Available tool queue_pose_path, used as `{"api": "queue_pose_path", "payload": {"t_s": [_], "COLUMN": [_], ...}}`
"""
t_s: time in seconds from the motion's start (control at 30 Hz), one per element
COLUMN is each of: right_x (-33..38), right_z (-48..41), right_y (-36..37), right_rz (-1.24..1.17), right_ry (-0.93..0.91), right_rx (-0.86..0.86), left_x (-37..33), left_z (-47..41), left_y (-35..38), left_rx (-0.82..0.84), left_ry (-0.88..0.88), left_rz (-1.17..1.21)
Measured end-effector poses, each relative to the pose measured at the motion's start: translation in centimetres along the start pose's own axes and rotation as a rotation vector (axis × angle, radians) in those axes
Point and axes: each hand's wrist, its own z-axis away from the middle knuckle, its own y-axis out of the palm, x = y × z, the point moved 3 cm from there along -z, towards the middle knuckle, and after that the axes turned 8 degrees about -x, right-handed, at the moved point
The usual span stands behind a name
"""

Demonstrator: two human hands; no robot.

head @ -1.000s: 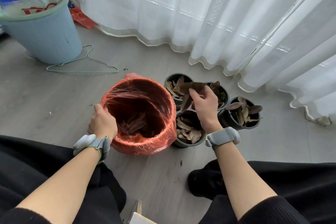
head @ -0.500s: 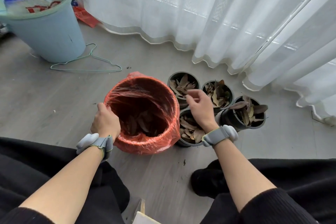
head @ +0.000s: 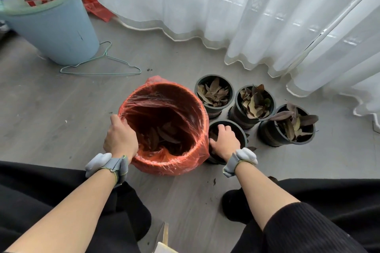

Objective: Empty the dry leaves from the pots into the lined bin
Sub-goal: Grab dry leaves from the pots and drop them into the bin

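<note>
Just beforehand, the person's right hand [head: 224, 140] had been up over the far pots with brown leaves between its fingers. By this moment it had dropped into the nearest small round black plastic pot [head: 243, 133], which stood against the right side of the orange-lined round plastic bin [head: 164, 167]. Its fingers were curled downward into the pot, covering most of the opening, and whether they had closed on any leaves could not be told. The left hand [head: 120, 139] had not shifted: it gripped the bin's left rim, fingers hooked over the edge, steadying it on the grey wood-look floor [head: 51, 104]. A shallow layer of dry brown leaves [head: 162, 136] already lay at the bottom of the bin. Beyond and to the right stood a far-left pot [head: 214, 111], a middle pot [head: 240, 119] and a right pot [head: 267, 135], each still heaped with leaves. The drop suggested another handful was being gathered, so the task looked early, with four pots left to clear. A pale blue plastic bucket [head: 61, 33] and a green wire coat hanger [head: 100, 73] sat well away at far left, before a white sheer curtain [head: 226, 6].
</note>
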Motion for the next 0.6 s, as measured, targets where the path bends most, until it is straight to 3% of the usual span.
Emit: {"api": "queue_pose_path", "payload": {"t_s": [0.37, 0.6], "right_x": [0.5, -1.2], "right_z": [-1.0, 0.0], "right_y": [1.0, -0.3], "right_rz": [0.055, -0.187], "right_ry": [-0.138, -0.114], "right_rx": [-0.099, -0.19], "left_x": [0.1, 0.2], "left_z": [-0.4, -0.3], "left_y": [0.1, 0.2], "left_rx": [-0.015, -0.011], "left_ry": [-0.017, -0.014], "left_rz": [-0.02, -0.008]}}
